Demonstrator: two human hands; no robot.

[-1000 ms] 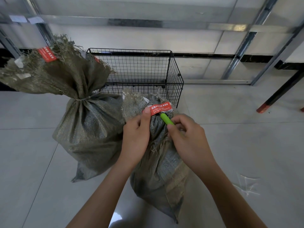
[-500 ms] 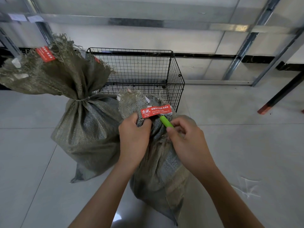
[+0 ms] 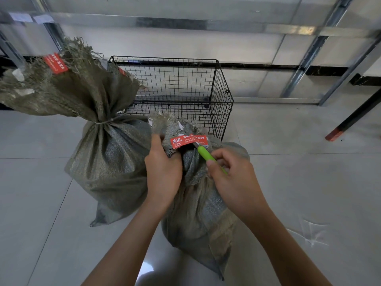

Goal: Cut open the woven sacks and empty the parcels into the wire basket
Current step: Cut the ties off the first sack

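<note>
Contents of both sacks are hidden by the woven cloth. The near sack (image 3: pixel 198 203) stands at the centre of the frame, and its neck is partly covered by the left hand (image 3: pixel 162 174), whose fingers are curled round the gathered cloth with the thumb raised beside a red label (image 3: pixel 188 141). The green-handled cutter (image 3: pixel 206 154) is pinched between the thumb and curled fingers of the right hand (image 3: pixel 233 178). The rear of its handle is buried in that hand, and its blade is hard to make out: only a short grey tip is seen against the label's lower edge.

The far sack (image 3: pixel 111 162), at the left of the frame, is tied shut with cord. Its flared top is cut off by the left edge and carries a second red label (image 3: pixel 55 63). Whether the two sacks touch cannot be told.

The wire basket (image 3: pixel 175 83) stands behind them in the upper centre, by the wall. Its left end is hidden by the far sack's top, and floor is seen through its mesh. The near sack's frayed mouth lies just in front of the basket's near wall.

Open grey floor (image 3: pixel 299 182) is seen at the right and lower left. A dark leg with a red foot (image 3: pixel 338 132) is cut off by the right edge.
</note>
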